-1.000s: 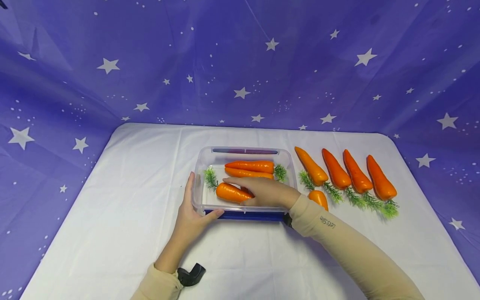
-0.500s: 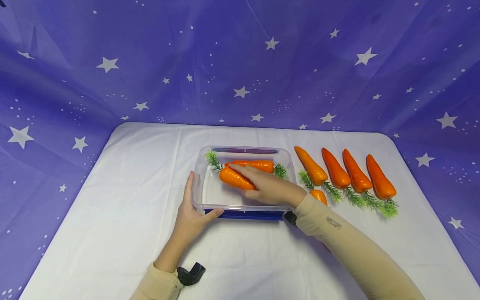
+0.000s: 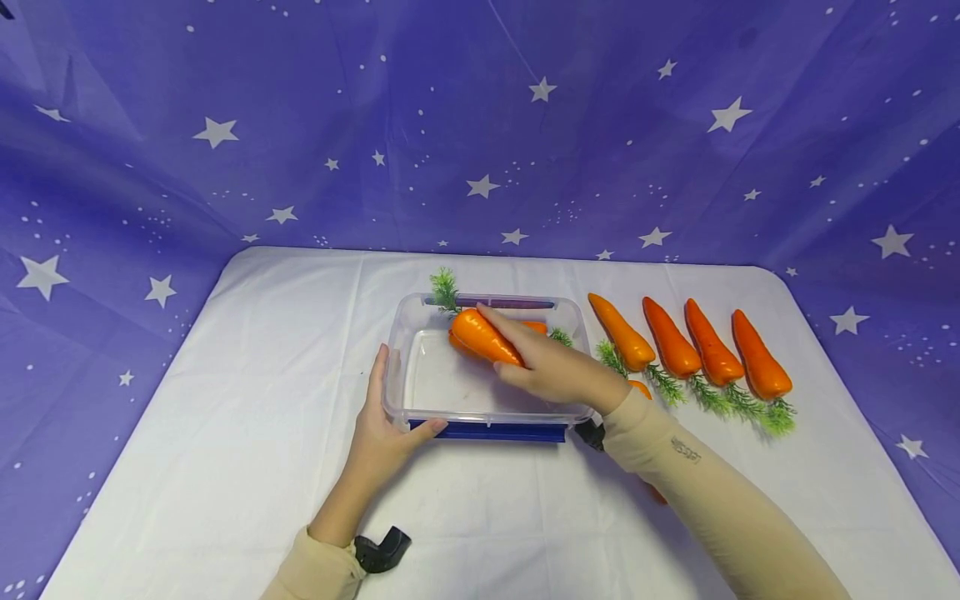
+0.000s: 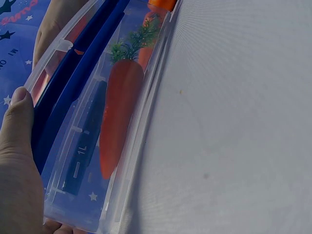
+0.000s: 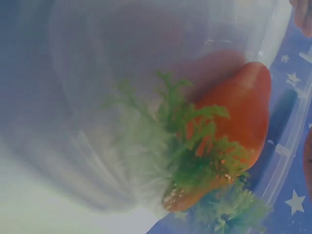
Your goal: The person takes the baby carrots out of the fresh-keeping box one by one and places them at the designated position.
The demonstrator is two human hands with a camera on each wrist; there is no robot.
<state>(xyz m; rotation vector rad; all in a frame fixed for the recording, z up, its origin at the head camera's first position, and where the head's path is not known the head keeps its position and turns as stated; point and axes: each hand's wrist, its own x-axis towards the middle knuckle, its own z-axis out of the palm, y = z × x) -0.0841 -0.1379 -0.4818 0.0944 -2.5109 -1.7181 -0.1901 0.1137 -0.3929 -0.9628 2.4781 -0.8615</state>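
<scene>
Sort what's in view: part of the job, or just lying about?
Likely the job:
box, in left hand
held carrot, in right hand
boxed carrot
loose carrots at right, probably

Just surroundings:
white cloth
starry backdrop

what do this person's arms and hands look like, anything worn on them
The left hand and right hand are ungloved. The left sleeve and right sleeve are beige; the right one carries small dark lettering, too blurred to read surely. A black angular device sits at the left wrist; a black part shows by the right cuff.
</scene>
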